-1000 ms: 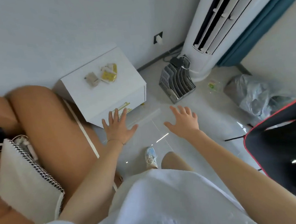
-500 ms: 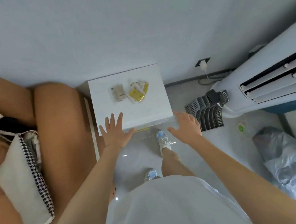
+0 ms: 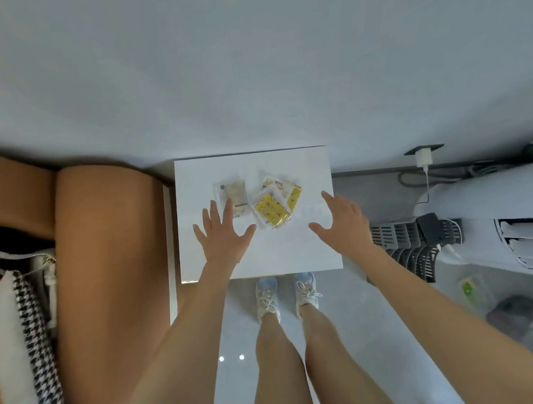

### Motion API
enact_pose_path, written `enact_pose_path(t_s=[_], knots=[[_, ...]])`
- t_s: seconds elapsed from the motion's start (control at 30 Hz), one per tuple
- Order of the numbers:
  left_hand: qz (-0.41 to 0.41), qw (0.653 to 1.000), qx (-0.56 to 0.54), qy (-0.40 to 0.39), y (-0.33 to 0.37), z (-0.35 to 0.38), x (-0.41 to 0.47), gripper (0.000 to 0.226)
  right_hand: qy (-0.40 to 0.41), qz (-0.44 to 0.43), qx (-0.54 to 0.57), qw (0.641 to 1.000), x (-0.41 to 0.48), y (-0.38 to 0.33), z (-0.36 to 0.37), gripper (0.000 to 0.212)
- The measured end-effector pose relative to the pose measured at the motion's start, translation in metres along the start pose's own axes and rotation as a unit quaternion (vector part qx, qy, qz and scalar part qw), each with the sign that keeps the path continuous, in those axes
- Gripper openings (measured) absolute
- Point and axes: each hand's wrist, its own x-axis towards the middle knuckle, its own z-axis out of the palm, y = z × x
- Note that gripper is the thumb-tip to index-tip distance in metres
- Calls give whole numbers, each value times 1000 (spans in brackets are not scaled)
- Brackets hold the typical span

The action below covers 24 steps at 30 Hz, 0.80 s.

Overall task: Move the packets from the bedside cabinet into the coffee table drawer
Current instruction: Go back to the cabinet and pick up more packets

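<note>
- Both hands are held over the white cabinet (image 3: 296,251), palms down.
- The left hand (image 3: 221,235) is spread, fingers apart, nothing gripped; its fingertips overlap the near edge of the grey packet (image 3: 233,193).
- The right hand (image 3: 342,222) is open too, empty, right of the yellow packets (image 3: 274,209).
- All packets are seen lying on the cabinet top, toward the wall, grey beside yellow.

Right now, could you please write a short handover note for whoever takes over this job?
Left hand: open, empty, over the bedside cabinet, fingertips at the pale packet.
Right hand: open, empty, above the cabinet's right side.
Yellow packets lie overlapped beside the pale one.
Done: person stands at the cabinet.
Left: pick up all packets, carry them to the coffee table drawer, which is out of view.
</note>
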Motion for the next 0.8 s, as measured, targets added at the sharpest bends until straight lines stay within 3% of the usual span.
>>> enact_pose_path(t_s=[0.1, 0.27, 0.5, 0.6, 0.8], knots=[[7, 1000, 5, -5, -6, 21, 43, 81, 2, 3, -4, 1000, 46, -2, 25, 76], [-44, 993, -102, -38, -1, 65, 100, 101, 13, 19, 30, 999, 115, -3, 65, 75], [-77, 988, -136, -2, 14, 100, 136, 125, 62, 47, 47, 996, 167, -19, 102, 72], [-56, 992, -114, 10, 9, 107, 137, 116, 79, 61, 59, 993, 176, -28, 111, 63], [11, 993, -51, 108, -12, 112, 134, 62, 51, 110, 155, 980, 175, -28, 119, 40]])
